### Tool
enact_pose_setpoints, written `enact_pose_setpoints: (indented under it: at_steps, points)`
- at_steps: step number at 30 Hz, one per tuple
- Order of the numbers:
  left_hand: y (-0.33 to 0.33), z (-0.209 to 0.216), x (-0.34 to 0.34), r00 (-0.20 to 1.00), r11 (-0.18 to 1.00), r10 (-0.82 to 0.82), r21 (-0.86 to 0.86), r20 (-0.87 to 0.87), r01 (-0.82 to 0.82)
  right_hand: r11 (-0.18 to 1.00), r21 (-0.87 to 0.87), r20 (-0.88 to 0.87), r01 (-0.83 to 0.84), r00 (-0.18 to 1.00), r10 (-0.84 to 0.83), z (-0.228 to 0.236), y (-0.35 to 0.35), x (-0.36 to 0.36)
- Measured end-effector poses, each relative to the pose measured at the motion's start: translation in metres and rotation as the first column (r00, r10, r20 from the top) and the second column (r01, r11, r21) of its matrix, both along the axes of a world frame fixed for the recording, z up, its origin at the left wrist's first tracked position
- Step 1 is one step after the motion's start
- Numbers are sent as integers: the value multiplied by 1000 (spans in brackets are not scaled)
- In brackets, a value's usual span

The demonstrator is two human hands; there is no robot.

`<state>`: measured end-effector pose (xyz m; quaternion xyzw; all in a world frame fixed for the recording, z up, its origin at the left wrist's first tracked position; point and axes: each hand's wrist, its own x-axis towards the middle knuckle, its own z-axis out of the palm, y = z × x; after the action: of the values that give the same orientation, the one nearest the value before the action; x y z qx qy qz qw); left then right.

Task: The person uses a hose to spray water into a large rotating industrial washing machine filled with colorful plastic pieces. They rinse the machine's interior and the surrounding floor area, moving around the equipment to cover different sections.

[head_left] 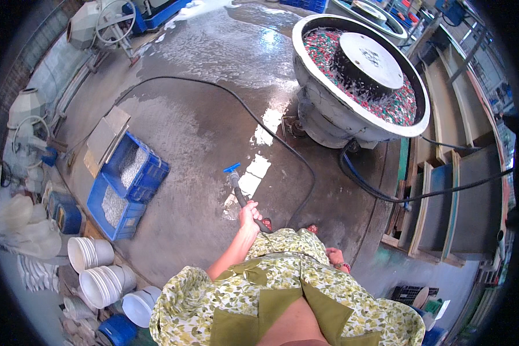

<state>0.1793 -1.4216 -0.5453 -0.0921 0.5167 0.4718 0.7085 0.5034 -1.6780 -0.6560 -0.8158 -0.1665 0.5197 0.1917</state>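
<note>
My left hand is closed round the end of a black hose, held out in front of my body. A grey valve fitting with a blue lever handle tips the hose, pointing away from me. From there the hose drops toward my feet, then curves over the wet floor to the far left. My right hand, with a band at the wrist, hangs low at my right side, away from the hose. Its fingers are too small and partly hidden to make out.
A large round tub machine holding red, green and white pieces stands ahead right. Two blue crates of pale pieces sit at left, near stacked white buckets. Wooden-framed troughs line the right. Dark hoses cross there.
</note>
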Motion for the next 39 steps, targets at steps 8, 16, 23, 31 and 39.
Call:
enact_pose_setpoints:
  at_steps: [8,16,23,31,39]
  points:
    - [17,78,45,907,817,-397,398,-137,418,712,698,356,-75,899,-253,96,99,10]
    - [-4,172,146,357,-127,-369,427,-858,895,715,598,-288,364,929,-233,298,313,11]
    - [-53,113,191,224,-297,-105,246,-969,923,844,184,-690,504,678,-254,239,301,92]
    - [-71,147,234,173,-409,-19,165,-985,898,818,180,-733,547,629,-259,258,309,147]
    - [-48,161,276,426,-228,-236,476,-873,850,691,350,-797,633,589,-136,257,331,210]
